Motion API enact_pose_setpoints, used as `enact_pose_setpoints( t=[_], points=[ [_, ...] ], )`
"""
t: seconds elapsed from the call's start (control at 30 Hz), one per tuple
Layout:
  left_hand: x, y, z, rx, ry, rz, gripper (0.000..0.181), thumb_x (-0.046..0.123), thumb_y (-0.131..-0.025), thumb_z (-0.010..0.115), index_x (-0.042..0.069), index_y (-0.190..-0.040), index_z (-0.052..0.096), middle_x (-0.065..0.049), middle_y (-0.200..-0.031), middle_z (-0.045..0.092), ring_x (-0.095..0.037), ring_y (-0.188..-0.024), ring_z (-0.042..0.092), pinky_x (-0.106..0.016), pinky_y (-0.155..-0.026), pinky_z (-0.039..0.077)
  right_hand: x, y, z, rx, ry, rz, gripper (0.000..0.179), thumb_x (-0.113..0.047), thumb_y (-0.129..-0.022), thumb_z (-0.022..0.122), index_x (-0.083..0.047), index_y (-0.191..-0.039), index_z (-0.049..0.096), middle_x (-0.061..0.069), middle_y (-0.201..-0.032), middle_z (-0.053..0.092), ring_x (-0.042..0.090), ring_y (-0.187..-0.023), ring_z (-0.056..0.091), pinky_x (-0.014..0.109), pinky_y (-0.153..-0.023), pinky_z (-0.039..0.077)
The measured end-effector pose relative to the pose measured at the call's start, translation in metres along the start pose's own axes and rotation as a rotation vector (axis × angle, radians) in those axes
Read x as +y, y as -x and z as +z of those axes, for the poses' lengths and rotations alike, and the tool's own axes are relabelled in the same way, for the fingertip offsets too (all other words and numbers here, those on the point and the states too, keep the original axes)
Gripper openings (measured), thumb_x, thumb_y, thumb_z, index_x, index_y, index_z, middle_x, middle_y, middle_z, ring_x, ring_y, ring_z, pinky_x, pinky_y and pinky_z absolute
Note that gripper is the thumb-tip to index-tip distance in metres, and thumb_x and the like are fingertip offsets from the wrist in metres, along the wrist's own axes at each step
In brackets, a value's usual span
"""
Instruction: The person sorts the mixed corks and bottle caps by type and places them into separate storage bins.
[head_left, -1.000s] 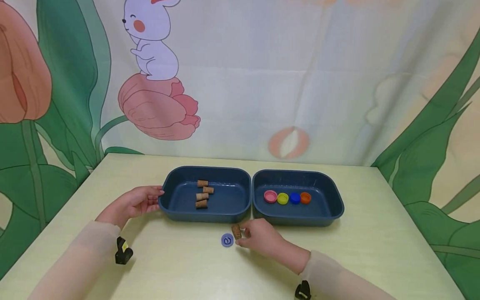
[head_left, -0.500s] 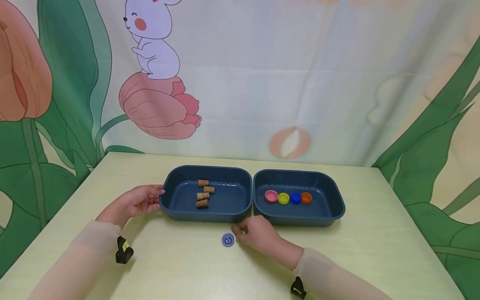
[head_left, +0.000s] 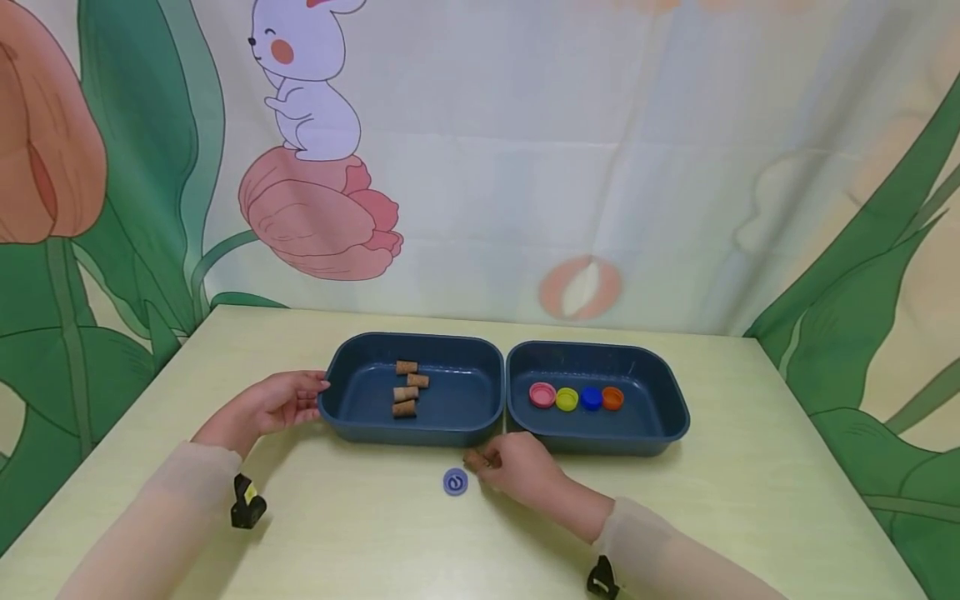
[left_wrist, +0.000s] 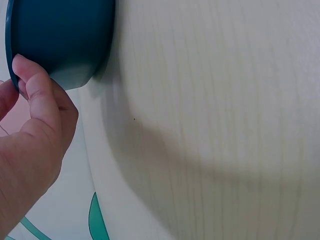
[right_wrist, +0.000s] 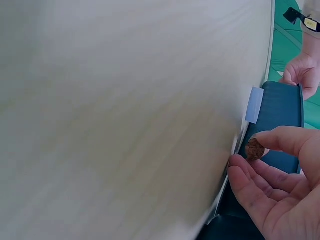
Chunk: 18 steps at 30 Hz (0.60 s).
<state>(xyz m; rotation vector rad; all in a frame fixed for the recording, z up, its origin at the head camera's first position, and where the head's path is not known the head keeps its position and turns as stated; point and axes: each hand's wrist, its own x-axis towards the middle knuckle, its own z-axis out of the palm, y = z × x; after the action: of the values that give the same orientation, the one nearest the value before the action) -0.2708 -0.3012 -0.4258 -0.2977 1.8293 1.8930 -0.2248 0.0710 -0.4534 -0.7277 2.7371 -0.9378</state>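
Observation:
My right hand pinches a brown cork between thumb and fingertips, low over the table in front of the two trays. In the right wrist view one round end of the cork shows. Just left of it, a lavender bottle cap lies on the table. My left hand grips the left end of a dark blue tray; the left wrist view has its thumb and fingers on either side of the tray's rim. Several corks lie inside that tray.
A second dark blue tray stands right beside the first. Inside it, pink, yellow, blue and orange bottle caps lie in a row. A printed curtain hangs behind the pale table.
The cork in my right hand has turned from nearly upright to lying more sideways, and that hand has shifted slightly. My left hand stays at the tray's end.

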Motion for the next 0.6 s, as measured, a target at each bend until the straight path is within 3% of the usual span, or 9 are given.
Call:
enact_pose_setpoints(
  t=[0.2, 0.43, 0.6],
  points=[
    [0.0, -0.001, -0.001, -0.011, 0.001, 0.008, 0.03, 0.01, -0.106, 0.046, 0.004, -0.135, 0.044, 0.006, -0.08, 0.067, -0.004, -0.071, 0.063, -0.015, -0.069, 0.059, -0.002, 0.007, -0.004, -0.002, 0.029, -0.015, 0.01, -0.011, -0.087, 0.074, -0.002, -0.09, 0.079, 0.003, -0.074, 0.072, 0.008, -0.067, 0.056, 0.019, -0.061, 0.046],
    [0.0, -0.001, 0.0, -0.003, -0.013, 0.005, 0.044, 0.011, -0.106, 0.045, -0.001, -0.146, 0.034, 0.006, -0.08, 0.067, -0.004, -0.071, 0.063, -0.015, -0.069, 0.059, -0.02, 0.014, -0.027, -0.054, -0.029, -0.001, 0.014, -0.007, -0.087, 0.074, -0.001, -0.099, 0.078, 0.006, -0.084, 0.074, 0.012, -0.075, 0.061, 0.019, -0.063, 0.049],
    [-0.001, -0.002, -0.001, 0.0, -0.015, 0.003, 0.03, 0.01, -0.106, 0.046, 0.004, -0.136, 0.043, 0.006, -0.08, 0.067, -0.004, -0.071, 0.063, -0.015, -0.069, 0.059, -0.027, 0.012, -0.043, -0.093, -0.048, 0.03, 0.012, -0.008, -0.088, 0.076, -0.002, -0.099, 0.077, 0.005, -0.086, 0.074, 0.01, -0.076, 0.06, 0.019, -0.067, 0.051]
  ],
)
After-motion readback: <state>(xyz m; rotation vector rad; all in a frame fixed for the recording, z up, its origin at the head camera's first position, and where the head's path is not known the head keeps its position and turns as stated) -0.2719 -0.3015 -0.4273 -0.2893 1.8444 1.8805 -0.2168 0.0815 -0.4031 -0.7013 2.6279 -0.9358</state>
